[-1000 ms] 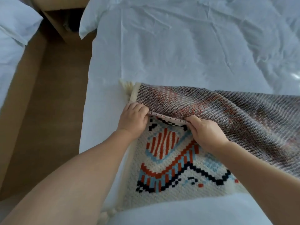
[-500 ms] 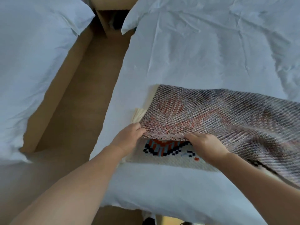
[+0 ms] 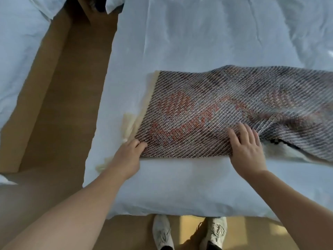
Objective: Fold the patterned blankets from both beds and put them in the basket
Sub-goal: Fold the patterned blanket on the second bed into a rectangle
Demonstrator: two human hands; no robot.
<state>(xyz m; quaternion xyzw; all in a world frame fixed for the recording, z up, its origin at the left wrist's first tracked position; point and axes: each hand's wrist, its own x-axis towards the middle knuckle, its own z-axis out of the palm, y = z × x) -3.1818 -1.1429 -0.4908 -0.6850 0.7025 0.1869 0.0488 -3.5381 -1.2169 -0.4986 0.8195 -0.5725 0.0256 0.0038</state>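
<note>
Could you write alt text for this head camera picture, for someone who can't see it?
Two bare hands fold a patterned woven blanket, its grey-and-red underside up, on a white-sheeted bed: the left hand holds the near corner, the right hand presses flat on top. A second white bed lies left across a brown floor.

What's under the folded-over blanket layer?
At the right edge a strip of the lower layer peeks out, cream with black stitches. Cream fringe sticks out at the left. The rest beneath the blanket is covered.
</note>
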